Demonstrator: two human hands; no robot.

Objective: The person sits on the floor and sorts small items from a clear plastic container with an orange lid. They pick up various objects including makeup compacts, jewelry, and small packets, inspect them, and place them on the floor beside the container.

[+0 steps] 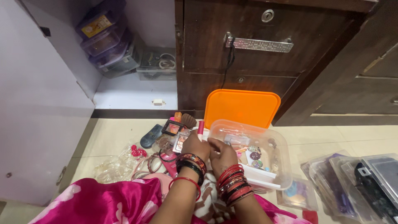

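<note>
Your left hand [195, 146] is clenched around a slim pink-red stick, like a pen or lip pencil [200, 126], which stands nearly upright just left of the clear rectangular plastic storage box [277, 143]. Your right hand [222, 155] sits beside it, touching the box's near left edge; its fingers are curled, but I cannot tell whether they grasp anything.

Judging by how things lie, the sorting looks roughly midway. The box already holds a layer of small pieces: round trinkets, tiny packets and a white tray-like insert along its near wall. Its flat orange plastic lid [241, 107] is off and leans upright just behind the box, against the dark wooden cabinet [232, 62].

Much still lies loose left of the box: a small square eyeshadow palette [173, 127], a dark blue oval case [151, 135], a brown hair claw [188, 120], pink clips and a heap of clear bangles [112, 166]. Right of the box, stacked clear plastic cases [356, 182] rest on the tiled floor
</note>
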